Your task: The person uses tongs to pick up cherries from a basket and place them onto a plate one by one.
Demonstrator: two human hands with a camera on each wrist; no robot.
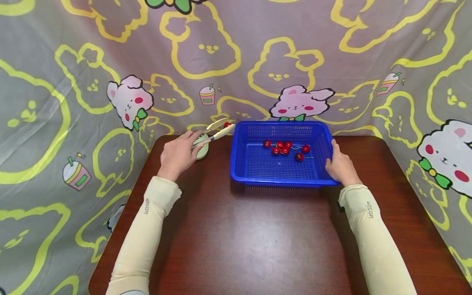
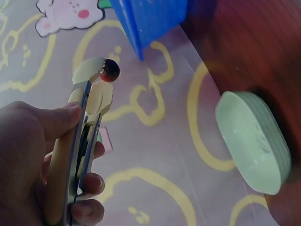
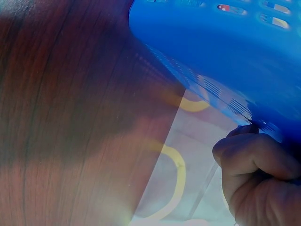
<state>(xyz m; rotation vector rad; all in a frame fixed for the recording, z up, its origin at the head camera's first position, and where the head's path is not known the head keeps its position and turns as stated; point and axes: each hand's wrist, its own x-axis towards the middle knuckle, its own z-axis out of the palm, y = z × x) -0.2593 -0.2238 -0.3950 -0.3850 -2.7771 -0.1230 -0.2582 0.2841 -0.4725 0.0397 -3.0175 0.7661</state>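
In the head view my left hand grips a pair of tongs, their tips pointing right toward the basket's left rim. A dark red cherry sits at the tong tips in the left wrist view. Below the tongs, a pale green bowl stands near the table's edge. On the right side, my right hand holds the rim of a blue plastic basket, thumb on the inside. Several red cherries, some with stems, lie on the basket's slotted bottom.
A brown wooden table lies under the basket and bowl. Patterned cloth with cartoon animals hangs close behind the table and along both sides.
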